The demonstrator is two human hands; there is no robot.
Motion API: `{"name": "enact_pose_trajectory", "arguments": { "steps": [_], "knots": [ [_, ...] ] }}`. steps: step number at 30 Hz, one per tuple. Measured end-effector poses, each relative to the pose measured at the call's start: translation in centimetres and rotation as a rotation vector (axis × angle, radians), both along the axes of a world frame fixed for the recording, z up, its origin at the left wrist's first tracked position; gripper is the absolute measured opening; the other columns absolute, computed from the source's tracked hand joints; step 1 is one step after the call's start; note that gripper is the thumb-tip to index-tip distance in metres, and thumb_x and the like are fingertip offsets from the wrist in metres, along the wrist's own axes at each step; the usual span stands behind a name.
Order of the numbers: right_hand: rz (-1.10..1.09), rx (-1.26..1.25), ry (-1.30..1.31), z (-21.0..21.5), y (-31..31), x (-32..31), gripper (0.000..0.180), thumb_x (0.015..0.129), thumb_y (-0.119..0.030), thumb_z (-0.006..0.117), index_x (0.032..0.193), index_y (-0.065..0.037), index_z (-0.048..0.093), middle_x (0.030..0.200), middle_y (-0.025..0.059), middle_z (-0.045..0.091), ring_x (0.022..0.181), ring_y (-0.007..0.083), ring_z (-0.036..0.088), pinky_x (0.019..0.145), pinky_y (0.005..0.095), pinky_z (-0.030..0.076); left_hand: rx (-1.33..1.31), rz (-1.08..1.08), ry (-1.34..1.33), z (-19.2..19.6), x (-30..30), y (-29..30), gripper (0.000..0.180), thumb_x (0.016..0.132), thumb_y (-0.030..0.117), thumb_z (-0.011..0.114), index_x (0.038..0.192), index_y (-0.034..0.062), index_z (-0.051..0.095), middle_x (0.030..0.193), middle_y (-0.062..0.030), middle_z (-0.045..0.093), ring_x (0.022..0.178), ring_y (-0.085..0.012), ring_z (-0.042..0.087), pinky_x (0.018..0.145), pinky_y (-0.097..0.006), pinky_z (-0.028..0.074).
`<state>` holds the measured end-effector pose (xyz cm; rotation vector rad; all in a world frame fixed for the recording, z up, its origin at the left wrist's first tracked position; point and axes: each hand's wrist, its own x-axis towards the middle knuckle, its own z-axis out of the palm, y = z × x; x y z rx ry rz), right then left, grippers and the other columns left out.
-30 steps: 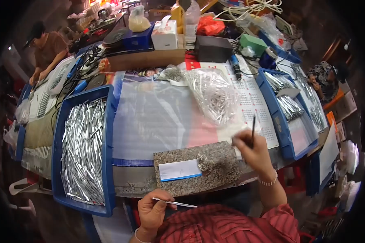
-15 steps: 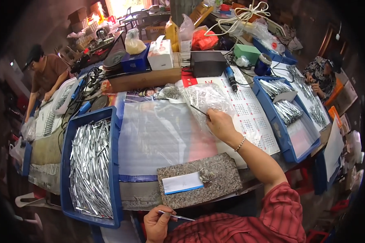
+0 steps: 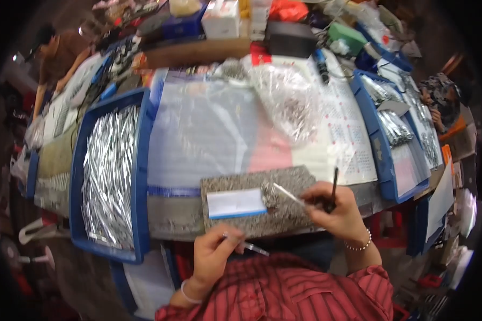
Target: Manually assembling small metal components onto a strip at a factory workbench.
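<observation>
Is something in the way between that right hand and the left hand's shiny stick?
Nothing visible stands between the right hand and the shiny stick in the left hand; the near edge of the stone slab shows behind the gap.

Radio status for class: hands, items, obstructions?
Left hand closed on silvery rod. Right hand holding pale rod, dark stick. Nearest clutter: shiny clump on speckled slab, by pale rod.

Workshop: silver rods (image 3: 110, 176) heaped in trays (image 3: 140, 184)

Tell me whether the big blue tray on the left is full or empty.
Well filled: slim silvery pieces cover nearly the whole floor of the blue tray.
</observation>
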<state>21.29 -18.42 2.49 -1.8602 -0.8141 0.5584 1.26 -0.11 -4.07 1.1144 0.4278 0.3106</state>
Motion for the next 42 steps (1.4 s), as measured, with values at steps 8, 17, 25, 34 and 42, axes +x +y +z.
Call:
{"name": "enact_pose_trajectory", "arguments": {
  "steps": [8, 17, 25, 34, 42],
  "knots": [
    [0.17, 0.078, 0.131, -2.7, 0.2, -5.2, 0.02, 0.078, 0.003, 0.065, 0.097, -0.003, 0.068, 0.076, 0.0025, 0.058, 0.059, 0.008, 0.05, 0.053, 0.0228, 0.04, -0.173, -0.043, -0.061, 0.7, 1.7, -1.0, 0.019, 0.096, 0.006, 0.058, 0.113, -0.0026, 0.063, 0.093, -0.0046, 0.065, 0.079, -0.0082, 0.061, 0.07, -0.022, 0.051],
    [0.074, 0.024, 0.811, -3.7, 0.2, -6.5, 0.02, 0.08, 0.002, 0.065, 0.1, -0.001, 0.066, 0.077, -0.0013, 0.056, 0.066, 0.0042, 0.05, 0.058, 0.0203, 0.041, -0.203, 0.03, -0.05, 0.2, 0.6, -1.8, 0.016, 0.095, 0.004, 0.058, 0.11, -0.0018, 0.063, 0.091, -0.005, 0.064, 0.077, -0.0084, 0.059, 0.069, -0.021, 0.05],
    [0.186, 0.102, -0.151, -3.5, 0.7, -7.1, 0.027, 0.077, 0.006, 0.068, 0.102, -0.001, 0.065, 0.082, 0.01, 0.057, 0.061, 0.0174, 0.058, 0.055, 0.0272, 0.047, -0.209, -0.04, 0.046, 0.4, 1.0, -1.0, 0.019, 0.095, 0.004, 0.058, 0.113, -0.0004, 0.061, 0.089, -0.0034, 0.065, 0.075, -0.0066, 0.058, 0.068, -0.02, 0.049],
    [0.032, 0.101, 0.664, -3.8, 0.8, -7.1, 0.016, 0.086, 0.001, 0.064, 0.102, 0.003, 0.066, 0.079, 0.0053, 0.068, 0.067, 0.01, 0.062, 0.061, 0.024, 0.05, -0.161, -0.088, -0.005, -0.2, 0.5, -1.4, 0.02, 0.096, 0.007, 0.058, 0.115, -0.0003, 0.061, 0.092, -0.0033, 0.066, 0.077, -0.0063, 0.06, 0.069, -0.02, 0.05],
    [0.165, 0.115, -0.08, -3.8, 1.0, -6.9, 0.025, 0.079, 0.004, 0.066, 0.102, -0.002, 0.067, 0.071, 0.0089, 0.061, 0.055, 0.0154, 0.058, 0.049, 0.0271, 0.043, -0.275, 0.026, -0.04, -0.2, 0.7, -1.0, 0.025, 0.1, 0.014, 0.054, 0.119, -0.0016, 0.059, 0.094, -0.0043, 0.064, 0.077, -0.0082, 0.062, 0.069, -0.022, 0.051]
  ]
}}
